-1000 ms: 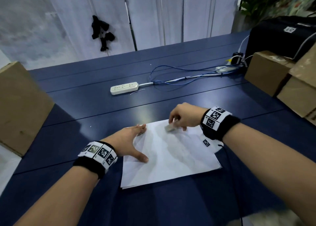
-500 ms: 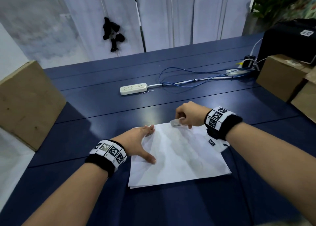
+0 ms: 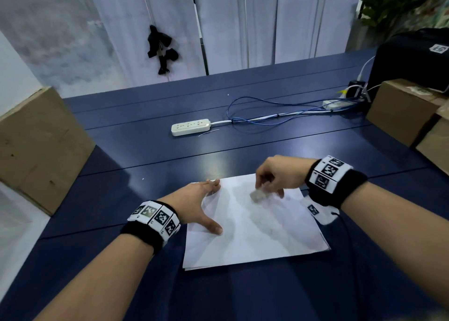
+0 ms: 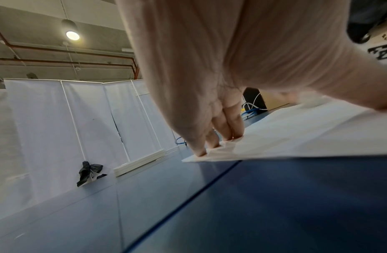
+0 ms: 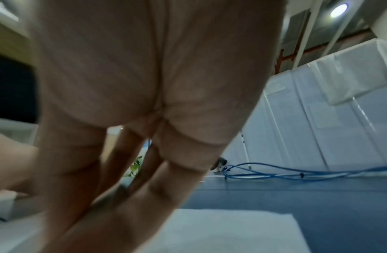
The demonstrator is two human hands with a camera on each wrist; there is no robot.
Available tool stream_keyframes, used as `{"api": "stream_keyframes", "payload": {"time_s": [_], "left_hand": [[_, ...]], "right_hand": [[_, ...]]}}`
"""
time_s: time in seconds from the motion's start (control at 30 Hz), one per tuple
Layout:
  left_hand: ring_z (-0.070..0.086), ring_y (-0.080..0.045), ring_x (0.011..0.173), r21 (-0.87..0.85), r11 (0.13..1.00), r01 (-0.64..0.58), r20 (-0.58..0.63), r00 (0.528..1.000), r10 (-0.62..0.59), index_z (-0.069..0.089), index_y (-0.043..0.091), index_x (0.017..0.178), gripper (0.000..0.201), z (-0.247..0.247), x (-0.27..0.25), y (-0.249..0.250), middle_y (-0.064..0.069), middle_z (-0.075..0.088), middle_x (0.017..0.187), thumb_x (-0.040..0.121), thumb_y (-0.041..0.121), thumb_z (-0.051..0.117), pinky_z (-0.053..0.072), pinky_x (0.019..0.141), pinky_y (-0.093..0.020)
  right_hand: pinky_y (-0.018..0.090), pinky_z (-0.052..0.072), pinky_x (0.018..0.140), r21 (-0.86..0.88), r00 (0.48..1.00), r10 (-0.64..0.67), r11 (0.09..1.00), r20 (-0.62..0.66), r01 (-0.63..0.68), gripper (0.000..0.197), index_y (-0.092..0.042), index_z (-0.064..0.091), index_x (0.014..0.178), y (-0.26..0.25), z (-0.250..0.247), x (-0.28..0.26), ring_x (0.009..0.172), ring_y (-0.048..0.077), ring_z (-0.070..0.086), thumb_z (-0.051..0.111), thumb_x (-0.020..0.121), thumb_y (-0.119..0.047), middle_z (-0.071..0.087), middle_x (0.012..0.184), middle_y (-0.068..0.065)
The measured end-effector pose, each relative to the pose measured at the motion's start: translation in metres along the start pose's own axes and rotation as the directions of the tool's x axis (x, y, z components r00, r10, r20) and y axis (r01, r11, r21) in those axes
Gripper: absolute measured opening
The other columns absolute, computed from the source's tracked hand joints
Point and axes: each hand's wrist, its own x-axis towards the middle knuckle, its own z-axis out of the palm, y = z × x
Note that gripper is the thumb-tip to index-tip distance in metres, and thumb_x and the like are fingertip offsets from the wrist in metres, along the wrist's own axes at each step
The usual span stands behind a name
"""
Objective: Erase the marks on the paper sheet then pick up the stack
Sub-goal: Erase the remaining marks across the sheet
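Observation:
A stack of white paper sheets (image 3: 262, 233) lies on the dark blue table (image 3: 170, 155) in front of me. My left hand (image 3: 209, 206) lies flat on the stack's left edge, fingers (image 4: 218, 137) straight on the far corner and thumb spread onto the top sheet (image 4: 307, 133). My right hand (image 3: 269, 182) pinches a small grey-white eraser (image 3: 258, 195) and presses it on the upper middle of the top sheet. Faint grey smudges run across the paper. In the right wrist view my fingers (image 5: 123, 196) are blurred over the sheet (image 5: 220, 226).
A white power strip (image 3: 190, 127) and loose blue cables (image 3: 279, 116) lie further back. Cardboard boxes stand at the left (image 3: 36, 145) and at the right (image 3: 401, 111), with a black case (image 3: 410, 58) behind. White screens close off the back.
My right hand has slid the eraser from the sheet's far edge back toward me onto the upper middle. The left hand stays pressing on the left edge. My head view shifted slightly.

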Motion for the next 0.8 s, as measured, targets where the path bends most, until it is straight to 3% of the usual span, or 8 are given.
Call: {"api": "stream_keyframes", "payload": {"time_s": [0.07,0.13,0.23,0.3,0.5,0.6,0.7,0.8], "left_hand": [[0.011,-0.004,0.151,0.006,1.000,0.003,0.005,1.000,-0.003,0.021,0.024,0.159,0.133,0.000,0.000,-0.001,0.019,0.015,0.164,0.052,0.069,0.086,0.012,0.121,-0.024],[0.012,-0.003,0.151,0.006,1.000,0.005,0.014,1.000,-0.005,0.021,0.024,0.159,0.134,0.000,0.001,-0.001,0.020,0.016,0.163,0.052,0.070,0.086,0.013,0.122,-0.024],[0.013,-0.003,0.151,0.001,1.000,0.012,0.013,1.000,-0.012,0.019,0.024,0.160,0.135,-0.001,-0.001,0.000,0.019,0.016,0.163,0.052,0.069,0.086,0.013,0.121,-0.023],[0.013,-0.003,0.150,-0.002,1.000,0.013,0.006,1.000,-0.013,0.019,0.024,0.160,0.134,0.000,0.000,0.000,0.020,0.016,0.163,0.053,0.068,0.087,0.012,0.120,-0.021],[0.012,-0.002,0.150,-0.012,1.000,0.010,0.013,1.000,-0.010,0.020,0.024,0.160,0.135,0.000,0.001,-0.002,0.021,0.016,0.163,0.052,0.069,0.087,0.013,0.122,-0.023],[0.013,-0.002,0.150,-0.010,1.000,0.009,0.010,1.000,-0.009,0.020,0.023,0.160,0.134,0.000,0.001,-0.001,0.020,0.016,0.163,0.052,0.068,0.087,0.014,0.122,-0.023],[0.013,-0.002,0.150,-0.016,1.000,0.013,0.001,1.000,-0.013,0.020,0.023,0.160,0.135,0.000,0.000,-0.001,0.019,0.018,0.163,0.052,0.068,0.088,0.013,0.119,-0.020],[0.013,-0.002,0.150,-0.024,1.000,0.011,0.001,1.000,-0.011,0.019,0.024,0.160,0.135,0.001,0.000,-0.001,0.021,0.018,0.162,0.052,0.067,0.088,0.011,0.117,-0.017]], "right_hand": [[0.012,0.047,0.062,0.028,0.992,0.006,1.000,0.129,-0.010,0.034,-0.025,0.072,0.087,-0.006,0.004,-0.011,0.060,0.015,0.072,0.078,0.076,-0.057,0.074,0.072,-0.002],[0.012,0.048,0.064,-0.002,0.997,0.022,1.000,0.070,-0.021,0.038,-0.024,0.072,0.088,-0.004,0.004,-0.006,0.060,0.014,0.072,0.077,0.074,-0.059,0.073,0.071,-0.002],[0.030,0.059,0.074,-0.055,0.982,0.038,0.997,-0.187,-0.049,0.009,-0.020,0.070,0.091,0.006,-0.002,0.015,0.055,0.013,0.072,0.065,0.085,-0.025,0.069,0.071,-0.008],[0.036,0.061,0.074,-0.078,0.972,0.055,0.994,-0.227,-0.075,0.009,-0.019,0.068,0.089,0.010,-0.004,0.019,0.052,0.012,0.071,0.060,0.086,-0.018,0.067,0.070,-0.011],[0.016,0.048,0.062,0.034,0.990,-0.010,0.999,0.143,0.005,0.041,-0.023,0.073,0.087,-0.009,0.006,-0.012,0.060,0.016,0.071,0.078,0.073,-0.061,0.074,0.073,0.000],[0.025,0.057,0.071,-0.053,0.998,0.031,0.998,-0.050,-0.034,0.038,-0.023,0.071,0.087,-0.003,0.001,0.006,0.057,0.012,0.072,0.077,0.073,-0.058,0.072,0.071,-0.006],[0.038,0.061,0.074,-0.080,0.976,0.062,0.994,-0.208,-0.080,0.010,-0.021,0.067,0.086,0.005,-0.003,0.023,0.053,0.013,0.071,0.066,0.084,-0.031,0.070,0.075,-0.007],[0.028,0.060,0.069,-0.008,0.994,0.026,1.000,-0.107,-0.028,0.031,-0.022,0.066,0.084,0.004,0.000,0.008,0.053,0.013,0.071,0.063,0.074,-0.051,0.071,0.072,-0.004]]}}
